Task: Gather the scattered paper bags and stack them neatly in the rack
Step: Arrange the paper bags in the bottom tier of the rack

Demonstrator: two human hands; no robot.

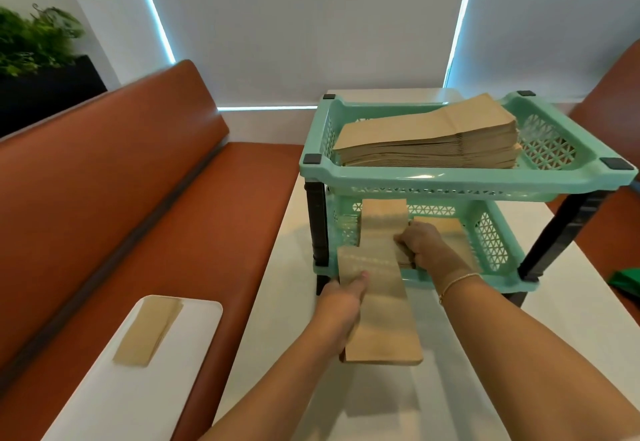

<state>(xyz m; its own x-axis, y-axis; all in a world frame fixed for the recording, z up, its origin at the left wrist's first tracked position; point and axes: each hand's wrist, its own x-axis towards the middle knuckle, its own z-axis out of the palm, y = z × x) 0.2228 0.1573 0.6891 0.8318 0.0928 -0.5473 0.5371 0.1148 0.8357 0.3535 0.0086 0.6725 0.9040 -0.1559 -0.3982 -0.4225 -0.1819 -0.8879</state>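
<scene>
Paper bags [377, 302] enter the rack [467, 181]'s lower tier.
Left hand [341, 305] grips them; right hand [420, 241], at one o'clock, clutches more; squaring likely follows.

I see matt brown kraft paper bags [429, 144] stacked in a mint-green rack [450, 179] of glossy moulded plastic with lattice walls. Its legs [317, 222] look like dull black plastic. The table [571, 302] is smooth, off-white and faintly shiny. The bench seat [138, 177] is smooth rust-brown leatherette with a soft sheen.
</scene>
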